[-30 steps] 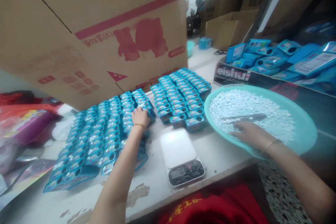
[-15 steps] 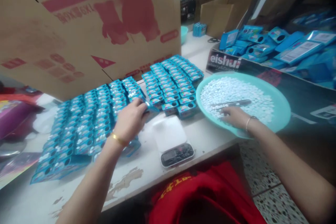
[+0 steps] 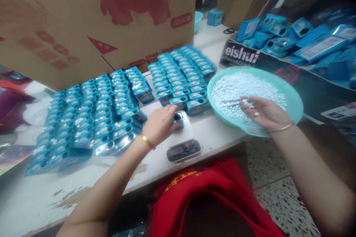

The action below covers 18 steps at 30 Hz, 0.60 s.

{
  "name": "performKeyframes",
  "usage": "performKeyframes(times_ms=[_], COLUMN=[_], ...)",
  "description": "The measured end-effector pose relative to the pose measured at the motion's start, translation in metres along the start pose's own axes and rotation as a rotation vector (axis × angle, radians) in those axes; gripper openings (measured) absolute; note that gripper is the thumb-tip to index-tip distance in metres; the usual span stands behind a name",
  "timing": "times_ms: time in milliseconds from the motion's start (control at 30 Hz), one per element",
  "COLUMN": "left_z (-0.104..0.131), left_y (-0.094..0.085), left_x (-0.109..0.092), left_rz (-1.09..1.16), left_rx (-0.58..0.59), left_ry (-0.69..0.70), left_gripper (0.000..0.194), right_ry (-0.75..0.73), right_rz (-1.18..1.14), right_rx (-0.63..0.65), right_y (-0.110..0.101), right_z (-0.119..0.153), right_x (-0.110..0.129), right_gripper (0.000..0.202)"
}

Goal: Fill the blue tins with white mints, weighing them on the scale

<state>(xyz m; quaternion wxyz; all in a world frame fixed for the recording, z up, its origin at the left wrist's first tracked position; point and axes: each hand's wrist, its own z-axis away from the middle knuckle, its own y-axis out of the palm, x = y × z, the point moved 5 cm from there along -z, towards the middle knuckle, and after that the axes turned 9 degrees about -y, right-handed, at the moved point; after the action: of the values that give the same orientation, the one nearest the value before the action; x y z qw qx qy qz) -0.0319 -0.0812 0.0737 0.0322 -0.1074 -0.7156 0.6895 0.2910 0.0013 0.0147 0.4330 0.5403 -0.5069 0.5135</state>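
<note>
My left hand grips a small blue box with a round dark hole, at the top of the white kitchen scale. My right hand is turned palm up over the turquoise bowl, with several small white tablets in its curled fingers. The bowl holds a heap of the same white tablets. A thin metal tool lies on the heap by my right fingertips; whether the fingers touch it I cannot tell. Rows of blue boxes stand left of the scale, some with white tablets on top.
More rows of blue boxes stand behind the scale. A large cardboard carton walls off the table's back. At the right, a dark carton is piled with loose blue boxes. The white table's front edge runs close to my red apron.
My left hand has moved right from the rows to the scale with a blue box. My right hand has lifted from the heap and turned palm up with tablets. The view has shifted slightly.
</note>
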Motion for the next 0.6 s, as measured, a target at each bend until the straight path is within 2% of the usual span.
performKeyframes(times_ms=[100, 200, 267, 333, 467, 533, 600], left_z=[0.024, 0.060, 0.086, 0.110, 0.148, 0.158, 0.162], left_y=[-0.018, -0.014, 0.006, 0.036, 0.099, 0.118, 0.127], left_x=[0.018, 0.038, 0.047, 0.054, 0.064, 0.066, 0.066], left_rz=[0.187, 0.332, 0.394, 0.446, 0.499, 0.504, 0.498], left_rx=[-0.226, -0.361, -0.376, -0.356, -0.289, -0.298, -0.335], left_ry=[-0.085, -0.227, -0.285, -0.340, -0.497, -0.533, -0.536], left_gripper=[0.035, 0.023, 0.018, 0.016, 0.019, 0.020, 0.020], right_ry=[0.335, 0.431, 0.442, 0.422, 0.382, 0.370, 0.351], right_rz=[-0.325, -0.363, -0.321, -0.270, -0.214, -0.184, -0.148], right_rx=[0.110, 0.066, 0.031, 0.036, 0.158, 0.234, 0.292], right_y=[0.010, 0.015, 0.023, 0.036, 0.075, 0.097, 0.117], right_z=[0.005, 0.007, 0.008, 0.008, 0.007, 0.006, 0.005], right_x=[-0.010, -0.007, 0.000, 0.011, 0.031, 0.037, 0.041], right_gripper=[0.009, 0.011, 0.014, 0.015, 0.018, 0.019, 0.022])
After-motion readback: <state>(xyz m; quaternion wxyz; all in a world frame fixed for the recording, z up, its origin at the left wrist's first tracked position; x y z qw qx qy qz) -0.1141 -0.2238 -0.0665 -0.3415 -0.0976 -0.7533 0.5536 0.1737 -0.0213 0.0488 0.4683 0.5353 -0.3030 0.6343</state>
